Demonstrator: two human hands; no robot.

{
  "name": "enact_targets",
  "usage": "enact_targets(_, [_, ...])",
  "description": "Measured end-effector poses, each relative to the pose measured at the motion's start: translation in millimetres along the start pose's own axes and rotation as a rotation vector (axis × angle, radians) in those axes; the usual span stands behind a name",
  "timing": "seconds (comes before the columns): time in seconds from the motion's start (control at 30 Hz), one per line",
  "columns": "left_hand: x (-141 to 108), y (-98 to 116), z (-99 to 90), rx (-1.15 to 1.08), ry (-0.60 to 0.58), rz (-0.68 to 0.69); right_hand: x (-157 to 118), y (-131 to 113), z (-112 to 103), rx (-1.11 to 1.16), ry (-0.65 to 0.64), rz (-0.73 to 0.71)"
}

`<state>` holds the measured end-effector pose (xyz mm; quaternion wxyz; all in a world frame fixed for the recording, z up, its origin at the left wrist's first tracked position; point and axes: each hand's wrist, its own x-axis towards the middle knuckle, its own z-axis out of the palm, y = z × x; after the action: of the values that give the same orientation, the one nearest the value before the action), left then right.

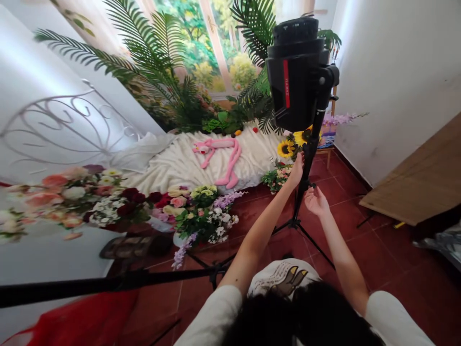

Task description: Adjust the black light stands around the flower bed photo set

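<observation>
A large black studio light point(297, 77) with a red stripe is mounted on top of a black tripod stand point(297, 202). My left hand point(297, 169) is wrapped against the stand's pole, below the light. Lower down, my right hand point(317, 201) is at a knob point(310, 185) on the pole, its fingers curled around that spot. Whether the fingertips pinch the knob is too small to tell. The tripod's legs are spread on the red tiled floor point(345, 235).
A white fur-covered bed point(169, 163) holds a pink plush toy point(216, 146). Flower bunches point(201, 211), sunflowers point(286, 148) and palm leaves point(144, 53) surround it. Another black stand point(173, 276) crosses the lower left. A brown board point(414, 178) leans at right.
</observation>
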<state>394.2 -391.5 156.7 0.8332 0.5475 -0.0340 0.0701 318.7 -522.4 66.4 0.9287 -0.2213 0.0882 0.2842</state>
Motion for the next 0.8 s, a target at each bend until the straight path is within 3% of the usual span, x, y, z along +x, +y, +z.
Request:
enact_targets(0.17, [4.9,10.7,11.0,0.018,-0.131,0.175,9.2,-7.3,7.2,-0.26,-0.047,-0.132])
enact_targets(0.27, [3.6,13.1,11.4,0.094,-0.164,0.225,12.4,-11.5,6.5,-0.271,-0.113,-0.128])
enact_targets(0.5, [10.1,10.8,15.8,0.185,-0.082,0.215,18.0,-22.9,-2.0,-0.009,-0.246,-0.007])
enact_targets(0.8, [16.6,3.4,20.9,0.208,-0.02,0.216,16.2,-33.4,-3.1,0.039,-0.317,0.11])
